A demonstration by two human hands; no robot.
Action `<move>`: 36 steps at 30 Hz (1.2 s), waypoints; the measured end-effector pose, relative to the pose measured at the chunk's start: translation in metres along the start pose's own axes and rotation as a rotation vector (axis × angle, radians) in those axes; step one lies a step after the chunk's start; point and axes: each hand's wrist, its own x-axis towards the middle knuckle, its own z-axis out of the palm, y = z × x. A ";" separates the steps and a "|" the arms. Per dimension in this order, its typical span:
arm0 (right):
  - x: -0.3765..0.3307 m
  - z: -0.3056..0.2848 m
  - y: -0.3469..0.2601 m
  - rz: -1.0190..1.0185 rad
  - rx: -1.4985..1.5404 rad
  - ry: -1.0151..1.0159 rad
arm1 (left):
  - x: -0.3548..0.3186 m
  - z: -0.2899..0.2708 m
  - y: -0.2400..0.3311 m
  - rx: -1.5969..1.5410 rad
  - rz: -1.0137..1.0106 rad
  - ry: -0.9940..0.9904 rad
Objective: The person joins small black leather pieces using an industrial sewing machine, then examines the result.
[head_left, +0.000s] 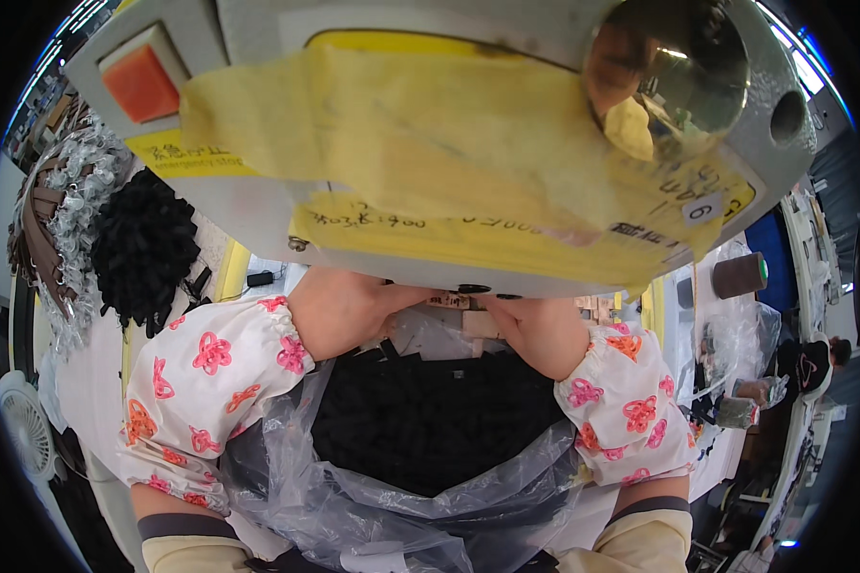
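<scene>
Head view: black pieces (440,415), heaped in the near plastic bag (373,501), seem light, soft, best held endwise; we cannot tell whether our left hand (342,310) or right hand (542,332) pinches any.

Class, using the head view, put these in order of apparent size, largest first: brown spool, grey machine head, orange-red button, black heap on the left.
1. Grey machine head
2. Black heap
3. Orange-red button
4. Brown spool

This ranks picture size only; nearness to the camera leaves button versus spool unsure in reality.
</scene>
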 end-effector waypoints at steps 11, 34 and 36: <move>0.001 0.001 -0.005 0.036 -0.030 -0.030 | 0.001 -0.001 0.001 0.011 0.008 -0.010; 0.007 0.003 0.003 -0.066 -0.040 -0.036 | -0.001 0.007 0.000 -0.165 -0.194 0.018; 0.008 -0.002 -0.003 -0.064 -0.083 -0.052 | -0.002 0.007 -0.002 -0.068 -0.169 0.017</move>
